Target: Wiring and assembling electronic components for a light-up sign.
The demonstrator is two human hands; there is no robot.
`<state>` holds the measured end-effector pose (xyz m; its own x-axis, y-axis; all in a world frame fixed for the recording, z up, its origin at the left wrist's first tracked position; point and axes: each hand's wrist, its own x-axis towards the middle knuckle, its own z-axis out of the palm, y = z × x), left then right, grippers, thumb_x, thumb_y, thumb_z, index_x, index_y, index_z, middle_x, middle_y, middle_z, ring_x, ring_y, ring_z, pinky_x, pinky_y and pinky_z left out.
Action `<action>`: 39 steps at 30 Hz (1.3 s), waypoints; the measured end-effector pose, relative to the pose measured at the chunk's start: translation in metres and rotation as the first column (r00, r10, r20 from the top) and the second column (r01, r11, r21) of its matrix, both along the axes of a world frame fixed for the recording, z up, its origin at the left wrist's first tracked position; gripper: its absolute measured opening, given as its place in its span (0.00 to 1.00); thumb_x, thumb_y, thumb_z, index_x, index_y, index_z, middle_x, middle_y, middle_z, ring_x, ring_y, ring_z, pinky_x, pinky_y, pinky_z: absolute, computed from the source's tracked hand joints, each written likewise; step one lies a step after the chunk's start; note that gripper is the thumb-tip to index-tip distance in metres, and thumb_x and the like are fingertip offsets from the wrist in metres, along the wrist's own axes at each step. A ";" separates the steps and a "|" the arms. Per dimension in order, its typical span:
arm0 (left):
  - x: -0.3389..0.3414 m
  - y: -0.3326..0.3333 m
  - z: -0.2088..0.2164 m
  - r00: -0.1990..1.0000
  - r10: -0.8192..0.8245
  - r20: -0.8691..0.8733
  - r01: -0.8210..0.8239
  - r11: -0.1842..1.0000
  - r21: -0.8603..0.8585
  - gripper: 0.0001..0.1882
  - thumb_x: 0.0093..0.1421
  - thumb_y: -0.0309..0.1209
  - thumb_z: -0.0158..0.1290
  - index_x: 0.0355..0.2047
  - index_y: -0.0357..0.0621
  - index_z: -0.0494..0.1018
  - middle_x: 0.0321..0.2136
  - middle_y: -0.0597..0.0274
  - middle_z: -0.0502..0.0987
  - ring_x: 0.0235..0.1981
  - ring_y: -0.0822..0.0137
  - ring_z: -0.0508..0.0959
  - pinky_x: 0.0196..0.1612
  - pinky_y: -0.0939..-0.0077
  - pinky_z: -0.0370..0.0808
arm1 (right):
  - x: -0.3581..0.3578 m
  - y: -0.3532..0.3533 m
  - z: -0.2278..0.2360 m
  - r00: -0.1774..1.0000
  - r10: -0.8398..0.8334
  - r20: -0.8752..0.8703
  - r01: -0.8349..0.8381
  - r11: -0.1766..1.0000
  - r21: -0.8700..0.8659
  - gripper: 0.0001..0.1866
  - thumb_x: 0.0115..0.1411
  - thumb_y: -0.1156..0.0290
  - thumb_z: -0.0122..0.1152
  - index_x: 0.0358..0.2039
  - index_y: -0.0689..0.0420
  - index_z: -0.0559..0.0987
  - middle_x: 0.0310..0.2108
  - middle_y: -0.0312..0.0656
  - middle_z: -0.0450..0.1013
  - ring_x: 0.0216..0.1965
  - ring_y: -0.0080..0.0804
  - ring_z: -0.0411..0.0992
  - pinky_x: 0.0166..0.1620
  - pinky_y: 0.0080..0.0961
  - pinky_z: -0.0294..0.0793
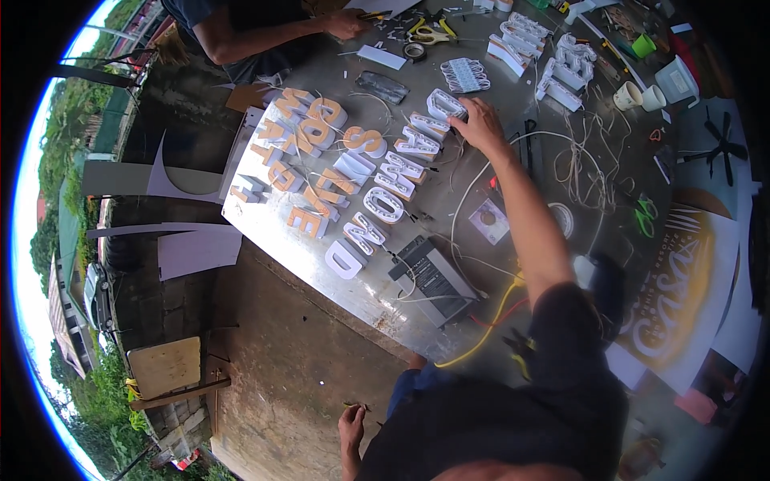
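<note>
My right hand [480, 127] reaches far across the metal table, its thumb and fingers closed on the edge of a white hollow letter shell [443, 106]. That shell stands at the end of a row of similar open-backed white letters [399, 175] with small lights and wires inside. To their left are rows of tan-faced letters [321, 120]. Off the table's near edge, low in the picture, my left hand [351, 426] is held with its fingers pinched together. Something small and dark shows at its fingertips, too small to name.
A power supply box [433, 280] with wires lies near the table's front edge. Loose white cable [581, 172], green-handled scissors [644, 216] and a tape roll [561, 219] lie right. Another person's hand [345, 24] holds a tool beside yellow-handled scissors [429, 36]. Cups [628, 96] stand far right.
</note>
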<state>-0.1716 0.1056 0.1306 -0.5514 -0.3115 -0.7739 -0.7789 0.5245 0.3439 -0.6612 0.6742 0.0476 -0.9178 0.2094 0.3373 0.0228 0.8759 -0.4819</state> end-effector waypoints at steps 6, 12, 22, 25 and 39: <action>0.000 0.008 0.006 1.000 0.001 0.021 -0.001 1.000 -0.031 0.16 0.59 0.33 0.55 0.41 0.32 0.75 0.34 0.52 0.80 0.37 0.67 0.80 0.43 0.74 0.74 | 0.000 0.000 -0.005 0.997 0.006 -0.078 -0.005 1.000 0.018 0.24 0.51 0.58 0.66 0.44 0.60 0.75 0.41 0.49 0.72 0.43 0.51 0.69 0.47 0.38 0.68; -0.007 0.018 0.011 0.999 -0.012 0.031 0.013 0.999 -0.036 0.16 0.59 0.32 0.55 0.41 0.31 0.75 0.35 0.51 0.80 0.39 0.66 0.79 0.44 0.74 0.74 | 0.005 0.012 0.006 0.986 -0.035 -0.164 0.026 0.998 -0.054 0.24 0.53 0.57 0.65 0.43 0.62 0.75 0.37 0.53 0.75 0.39 0.53 0.72 0.44 0.41 0.69; -0.020 0.012 -0.003 0.996 -0.080 -0.028 0.079 0.997 -0.012 0.16 0.59 0.33 0.55 0.41 0.32 0.75 0.36 0.49 0.80 0.39 0.63 0.80 0.44 0.73 0.74 | 0.058 0.034 0.079 0.939 -0.161 -0.303 -0.115 0.686 -0.719 0.25 0.57 0.64 0.64 0.50 0.65 0.71 0.40 0.44 0.76 0.41 0.28 0.74 0.44 0.23 0.71; -0.041 0.024 0.008 0.973 -0.175 -0.150 0.167 0.984 -0.062 0.15 0.59 0.32 0.55 0.41 0.32 0.75 0.35 0.50 0.80 0.39 0.63 0.80 0.44 0.73 0.74 | 0.091 0.024 0.129 0.895 -0.109 -0.432 -0.301 0.567 -0.767 0.25 0.58 0.70 0.63 0.53 0.68 0.67 0.43 0.40 0.74 0.41 0.22 0.72 0.45 0.19 0.70; -0.208 0.179 0.162 0.993 0.112 0.026 -0.034 0.065 0.997 0.32 0.60 0.49 0.51 0.53 0.33 0.66 0.43 0.47 0.76 0.43 0.58 0.78 0.46 0.63 0.75 | 0.328 -0.161 0.259 0.769 0.639 -0.002 -0.454 0.544 -0.706 0.31 0.47 0.67 0.72 0.52 0.60 0.70 0.36 0.39 0.71 0.32 0.26 0.70 0.36 0.23 0.70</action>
